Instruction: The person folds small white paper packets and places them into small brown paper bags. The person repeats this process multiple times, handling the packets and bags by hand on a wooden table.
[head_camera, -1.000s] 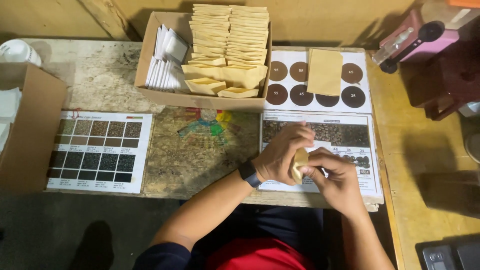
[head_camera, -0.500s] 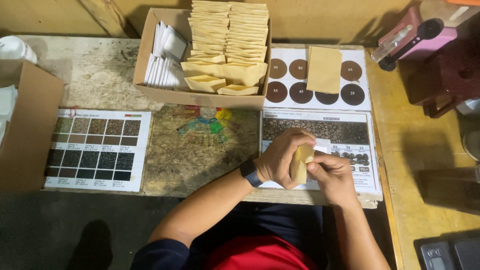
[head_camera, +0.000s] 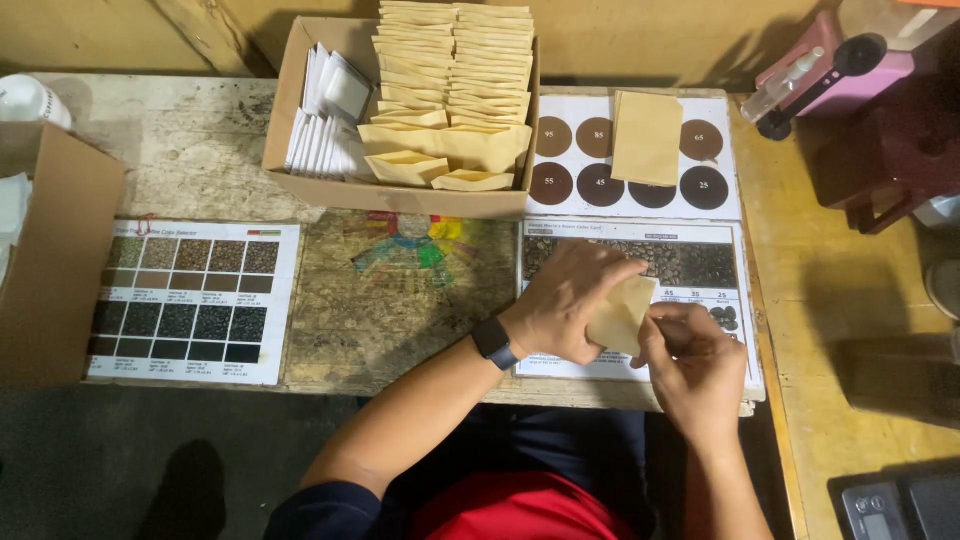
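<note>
Envelope now turned up between my hands

My left hand has closed over the tan envelope, and my right hand pinches its lower edge above the printed chart; a moment ago it lay lower.

Worn wooden table: cardboard box, three printed charts, colour wheel.

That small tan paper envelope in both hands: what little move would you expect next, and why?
Probably folding or pressing its flap shut, though that is a guess. The small tan paper envelope is pinched between the left hand and the right hand, just above the printed chart of coffee beans. The right fingertips sit at its lower edge, and it is tilted, not yet set down.
</note>
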